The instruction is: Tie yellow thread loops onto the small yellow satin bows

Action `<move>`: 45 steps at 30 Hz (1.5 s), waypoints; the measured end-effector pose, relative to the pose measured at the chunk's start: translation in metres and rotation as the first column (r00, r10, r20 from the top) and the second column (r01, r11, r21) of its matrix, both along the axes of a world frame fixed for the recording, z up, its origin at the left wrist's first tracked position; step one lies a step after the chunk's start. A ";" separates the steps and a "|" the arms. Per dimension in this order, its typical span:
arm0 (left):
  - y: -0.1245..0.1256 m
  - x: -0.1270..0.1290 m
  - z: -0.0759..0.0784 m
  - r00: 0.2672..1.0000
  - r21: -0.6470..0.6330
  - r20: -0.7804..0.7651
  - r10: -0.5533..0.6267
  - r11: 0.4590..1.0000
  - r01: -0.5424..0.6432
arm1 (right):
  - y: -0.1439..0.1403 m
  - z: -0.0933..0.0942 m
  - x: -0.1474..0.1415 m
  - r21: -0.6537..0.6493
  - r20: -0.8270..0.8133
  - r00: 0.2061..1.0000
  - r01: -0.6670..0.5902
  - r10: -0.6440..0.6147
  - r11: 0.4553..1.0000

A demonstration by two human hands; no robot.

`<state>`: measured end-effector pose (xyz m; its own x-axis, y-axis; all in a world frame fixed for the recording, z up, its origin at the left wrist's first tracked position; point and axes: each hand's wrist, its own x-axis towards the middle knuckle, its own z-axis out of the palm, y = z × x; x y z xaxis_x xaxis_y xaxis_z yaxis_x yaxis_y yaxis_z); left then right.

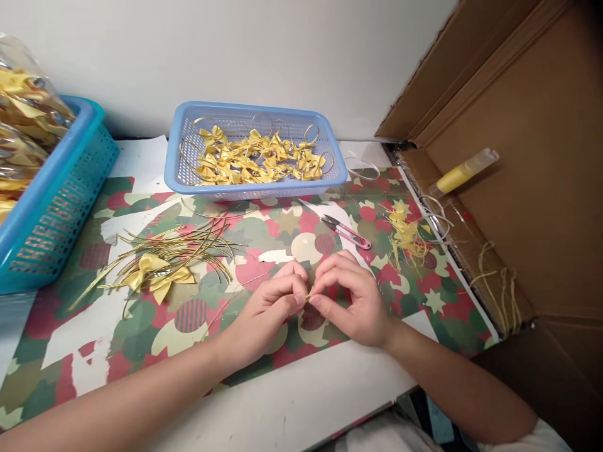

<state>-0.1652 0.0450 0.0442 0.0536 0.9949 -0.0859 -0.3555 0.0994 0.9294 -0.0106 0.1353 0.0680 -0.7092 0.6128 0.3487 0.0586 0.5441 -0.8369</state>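
Note:
My left hand [277, 301] and my right hand [351, 300] meet low over the patterned table cover, thumb and fingertips pinched. Between them shows a short bit of gold cord [308, 297]; the rest of it is hidden by the fingers. A thin cord [235, 295] lies beside my left wrist. Further left is a loose pile of gold cords [188, 242] with a couple of yellow satin bows [146, 270] on top. Pink-handled thread snips [346, 231] lie just beyond my right hand.
A blue basket [254, 190] of yellow bows with cord loops stands at the back. At left, another basket [61, 207] holds bagged bows. Yellow thread scraps [407, 235] lie at right, near a cardboard wall [518, 157] and a yellow-filled tube [464, 172].

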 end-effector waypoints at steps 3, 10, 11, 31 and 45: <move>-0.001 0.000 -0.001 1.000 -0.002 0.011 -0.006 1.000 0.006 | 0.001 -0.001 0.001 -0.019 -0.008 1.000 -0.006 0.006 1.000; 0.000 -0.001 -0.002 1.000 0.011 0.009 -0.006 1.000 0.006 | 0.004 0.000 0.002 -0.066 -0.020 1.000 -0.019 0.017 0.998; 0.000 0.000 -0.003 1.000 0.012 0.011 -0.005 1.000 0.005 | 0.005 0.000 0.002 -0.070 -0.018 1.000 -0.021 0.020 0.997; -0.004 0.002 -0.001 0.974 -0.193 0.216 0.065 0.981 -0.023 | 0.021 0.009 0.010 -0.130 0.074 0.993 -0.077 0.087 0.989; -0.001 0.005 0.003 0.994 -0.211 0.102 0.042 0.977 -0.020 | 0.006 0.004 0.000 0.043 0.108 0.993 -0.054 0.049 0.998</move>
<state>-0.1600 0.0440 0.0475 0.0426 0.9568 -0.2878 -0.4560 0.2749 0.8465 -0.0106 0.1416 0.0725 -0.7742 0.5597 0.2957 0.1175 0.5860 -0.8017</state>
